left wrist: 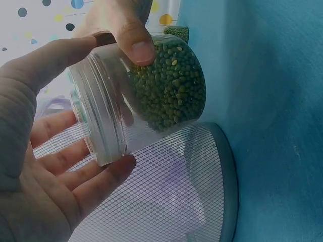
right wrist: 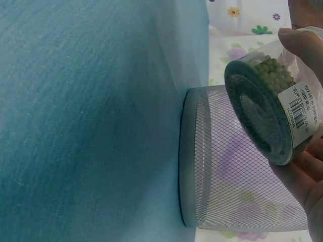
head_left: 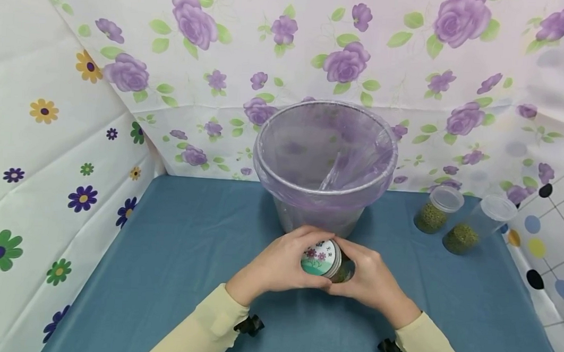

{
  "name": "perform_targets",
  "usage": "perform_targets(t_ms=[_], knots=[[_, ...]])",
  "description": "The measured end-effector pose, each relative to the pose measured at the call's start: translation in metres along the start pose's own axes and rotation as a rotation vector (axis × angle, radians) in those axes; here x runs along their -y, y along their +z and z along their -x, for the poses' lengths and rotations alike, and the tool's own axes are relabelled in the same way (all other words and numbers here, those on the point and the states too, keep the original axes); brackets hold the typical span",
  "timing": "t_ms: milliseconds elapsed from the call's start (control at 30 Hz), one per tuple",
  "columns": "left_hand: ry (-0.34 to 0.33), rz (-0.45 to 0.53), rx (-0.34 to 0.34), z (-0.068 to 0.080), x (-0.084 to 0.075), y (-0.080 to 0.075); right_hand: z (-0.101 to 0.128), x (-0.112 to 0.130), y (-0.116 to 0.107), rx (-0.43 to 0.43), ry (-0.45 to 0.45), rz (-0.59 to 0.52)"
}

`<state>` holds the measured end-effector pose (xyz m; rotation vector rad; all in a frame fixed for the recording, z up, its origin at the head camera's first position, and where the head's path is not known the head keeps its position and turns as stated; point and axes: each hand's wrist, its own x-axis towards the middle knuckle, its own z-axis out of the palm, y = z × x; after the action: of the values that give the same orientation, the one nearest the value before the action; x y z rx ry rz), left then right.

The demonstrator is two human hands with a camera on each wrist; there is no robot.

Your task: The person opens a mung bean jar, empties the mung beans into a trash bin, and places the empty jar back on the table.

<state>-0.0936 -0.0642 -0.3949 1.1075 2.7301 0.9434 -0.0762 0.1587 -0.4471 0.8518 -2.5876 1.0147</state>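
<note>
A clear plastic jar of green mung beans point(left wrist: 169, 85) is held tilted between both hands, in front of the mesh bin. My left hand point(head_left: 281, 263) grips it round its lid point(head_left: 318, 257), which bears a flower print; thumb and fingers lie on opposite sides of the rim. The right hand point(head_left: 374, 279) holds the body of the jar, its thumb pressed on the wall in the left wrist view. In the right wrist view the jar's base and a white barcode label point(right wrist: 300, 111) show. The lid sits on the jar; whether it is loose I cannot tell.
A mesh wastebasket point(head_left: 308, 214) lined with a purple plastic bag point(head_left: 382, 181) stands just beyond the hands. Two clear lidded containers point(head_left: 433, 216) point(head_left: 463, 236), partly filled with green grains, stand at the back right of the blue cloth point(head_left: 176, 277). Patterned sheets hang behind and beside.
</note>
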Motion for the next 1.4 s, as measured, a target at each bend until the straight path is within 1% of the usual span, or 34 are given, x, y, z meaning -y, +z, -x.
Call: perform_targets(t_ms=[200, 267, 333, 433, 467, 633, 700, 733, 800, 900, 1133, 1200, 1267, 1300, 1400], knots=[[-0.158, -0.031, -0.034, 0.0, -0.0048, 0.0045, -0.0026, -0.0013, 0.006, -0.055, -0.054, 0.023], [-0.193, -0.046, -0.039, -0.0002, -0.0069, 0.0059, -0.0029, -0.002, 0.0078, -0.063, -0.068, 0.027], [-0.205, -0.053, -0.038, 0.0001, -0.0077, 0.0066, -0.0026, -0.0023, 0.0086, -0.058, -0.067, 0.03], [-0.173, -0.068, -0.018, 0.0013, -0.0066, 0.006, -0.0012, -0.0021, 0.0081, -0.046, -0.052, 0.031], [-0.15, -0.07, -0.01, 0.0018, -0.0058, 0.0054, -0.0009, -0.0018, 0.0075, -0.041, -0.045, 0.032], [0.011, -0.035, 0.055, 0.0027, -0.0014, 0.0017, -0.0001, -0.0011, 0.0048, -0.019, -0.038, 0.017], [0.054, -0.023, 0.079, 0.0027, -0.0003, 0.0008, -0.0001, -0.0009, 0.0045, -0.01, -0.037, 0.003], [0.062, -0.019, 0.087, 0.0027, 0.0, 0.0006, -0.0001, -0.0009, 0.0046, -0.006, -0.036, -0.007], [0.065, -0.018, 0.085, 0.0026, 0.0, 0.0, -0.0001, -0.0007, 0.0049, 0.002, -0.028, -0.023], [0.036, -0.032, 0.069, 0.0028, -0.0007, 0.0001, -0.0002, -0.0002, 0.0056, 0.004, -0.03, -0.022], [-0.115, -0.067, 0.013, 0.0035, -0.005, 0.0028, 0.0002, 0.0001, 0.009, -0.01, -0.043, 0.017], [-0.136, -0.088, 0.002, 0.0034, -0.006, 0.0035, 0.0003, 0.0001, 0.0094, -0.003, -0.037, 0.018], [-0.128, -0.109, 0.004, 0.0034, -0.0062, 0.0036, 0.0006, -0.0002, 0.0093, -0.001, -0.037, 0.02], [-0.112, -0.112, 0.012, 0.0034, -0.0059, 0.0035, 0.0007, -0.0003, 0.0093, 0.0, -0.039, 0.022], [-0.036, -0.096, 0.048, 0.003, -0.0043, 0.0026, 0.0007, -0.0007, 0.0087, -0.002, -0.039, 0.017]])
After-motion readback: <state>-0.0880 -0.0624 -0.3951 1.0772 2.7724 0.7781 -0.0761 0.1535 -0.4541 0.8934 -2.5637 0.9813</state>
